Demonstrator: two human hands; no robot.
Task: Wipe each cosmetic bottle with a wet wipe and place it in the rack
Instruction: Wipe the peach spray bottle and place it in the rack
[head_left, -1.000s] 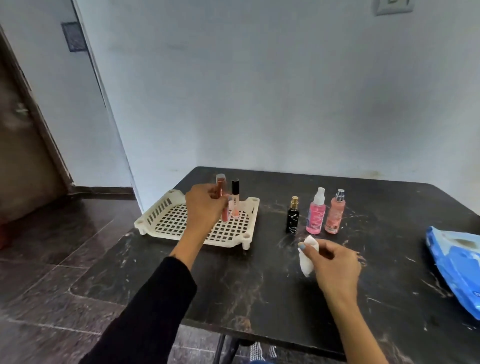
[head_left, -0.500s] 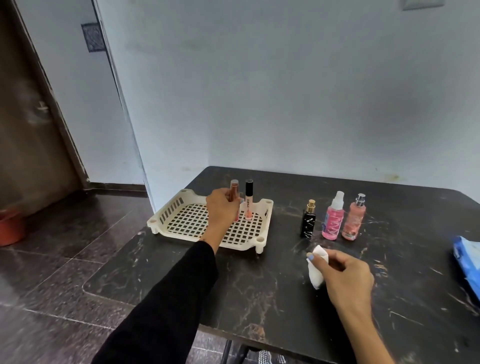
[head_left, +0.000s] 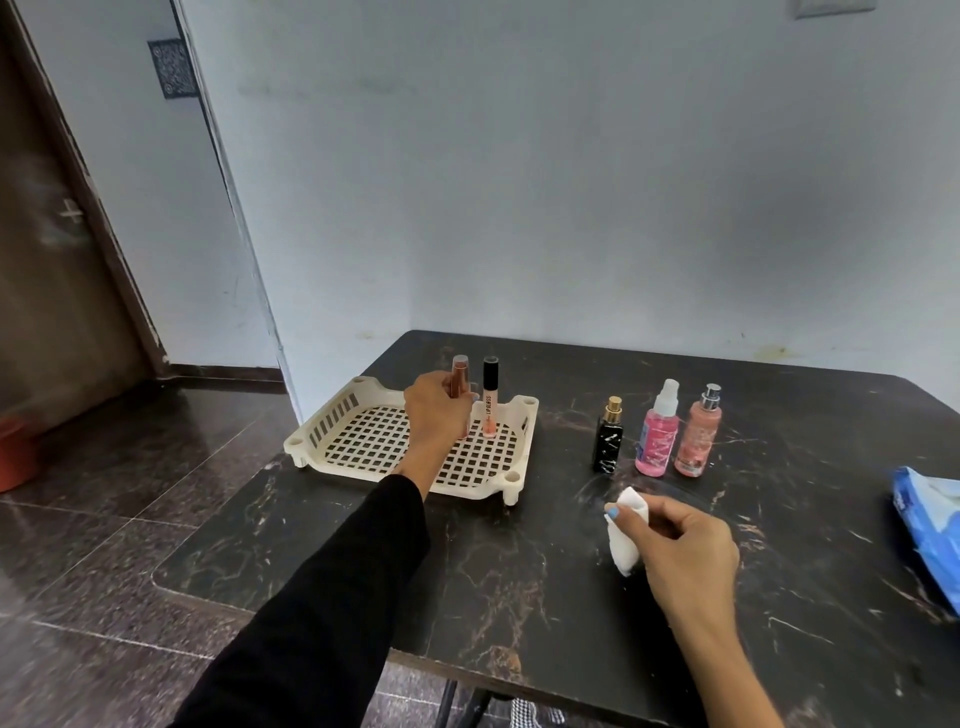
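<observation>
The left hand is curled round a slim brownish tube, holding it upright over the far right part of the cream rack; whether its foot already rests on the grid is hidden behind the hand. Just beside it to the right stands a lip gloss with a black cap, upright in the rack and seemingly touching nothing else. The right hand hovers low over the dark marbled surface, its fingers pinching a folded white wipe.

Beyond the wipe, right of the rack, three bottles wait in a row: a small black bottle with a gold cap, a pink spray bottle with a white nozzle, and a paler pink spray bottle with a silver top. At the right edge lies a blue wipe packet.

The tube looks light, stiff and smooth, likely a little slick from wiping, and tall for its narrow base, so it may tip on the open grid; a grip round the middle of the barrel, let go only once it stands steady, seems wise. The squat black bottle may be glass and heavier; taking it by the body rather than the cap would be safer.
</observation>
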